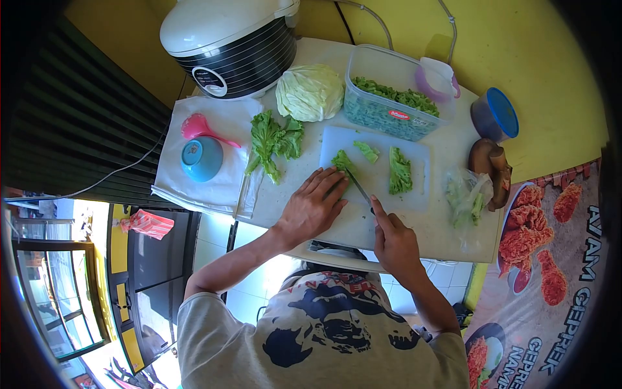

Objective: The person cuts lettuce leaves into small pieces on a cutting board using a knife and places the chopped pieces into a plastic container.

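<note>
My left hand [313,203] rests at the left edge of the white cutting board [414,202], its fingers pressed on a lettuce piece [341,159]. In my right hand [392,241] is a knife [358,185], its handle wrapped by the fingers and the index finger stretched along it. The blade points up and left and its tip touches the lettuce beside my left fingertips. A small cut piece [367,151] and a larger leaf [400,171] lie further right on the board. Loose lettuce leaves [275,138] are left of the board.
Behind stand a rice cooker [233,55], a cabbage-like head [310,93] and a clear tub [389,115] of cut greens. A blue bowl [201,159] and pink ladle [194,126] are left. Right are a blue-lidded container [495,115] and a plastic bag [468,198].
</note>
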Available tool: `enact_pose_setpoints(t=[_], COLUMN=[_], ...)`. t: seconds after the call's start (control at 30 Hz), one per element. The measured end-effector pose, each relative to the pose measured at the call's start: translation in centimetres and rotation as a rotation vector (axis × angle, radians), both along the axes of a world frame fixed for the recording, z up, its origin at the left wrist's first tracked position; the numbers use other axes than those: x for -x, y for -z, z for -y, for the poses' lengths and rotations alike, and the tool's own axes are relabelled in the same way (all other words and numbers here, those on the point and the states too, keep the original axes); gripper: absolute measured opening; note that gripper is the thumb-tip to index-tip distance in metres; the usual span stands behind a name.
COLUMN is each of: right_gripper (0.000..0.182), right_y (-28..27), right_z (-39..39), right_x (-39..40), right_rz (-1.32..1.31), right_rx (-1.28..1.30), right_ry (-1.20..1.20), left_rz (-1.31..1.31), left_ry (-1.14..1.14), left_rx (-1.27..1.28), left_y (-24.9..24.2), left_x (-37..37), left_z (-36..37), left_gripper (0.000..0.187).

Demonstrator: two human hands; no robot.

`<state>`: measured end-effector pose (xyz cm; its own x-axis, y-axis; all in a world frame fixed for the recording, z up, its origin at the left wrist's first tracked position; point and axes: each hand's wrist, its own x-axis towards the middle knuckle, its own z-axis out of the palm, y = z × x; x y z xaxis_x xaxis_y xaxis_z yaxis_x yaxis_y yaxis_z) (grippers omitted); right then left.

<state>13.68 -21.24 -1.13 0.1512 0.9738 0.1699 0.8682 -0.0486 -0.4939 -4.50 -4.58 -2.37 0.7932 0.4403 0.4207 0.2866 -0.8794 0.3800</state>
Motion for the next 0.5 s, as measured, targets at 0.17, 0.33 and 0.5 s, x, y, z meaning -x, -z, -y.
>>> enact_pose_setpoints(t=[0.17, 0.33, 0.5], right_gripper=[0.069, 0.069, 0.069], right_y=[0.0, -0.3, -0.4], right_z=[0.1, -0.4, -1.5], right_x=[-0.1, 0.1, 0.1], right_rz=[0.036, 0.081, 0.124], right_rx=[0.031, 0.045, 0.059], right_ry=[0.002, -0.006, -0.012], left_rz=[0.001, 0.006, 0.021], left_ry=[-0.005, -0.015, -0.002], left_rx=[0.009, 0.034, 0.035], left_y=[0.1, 0.0, 0.0], left_x=[0.0, 0.0, -0.1], left_z=[-0.2, -0.1, -0.2], left_gripper=[0.040, 0.040, 0.041])
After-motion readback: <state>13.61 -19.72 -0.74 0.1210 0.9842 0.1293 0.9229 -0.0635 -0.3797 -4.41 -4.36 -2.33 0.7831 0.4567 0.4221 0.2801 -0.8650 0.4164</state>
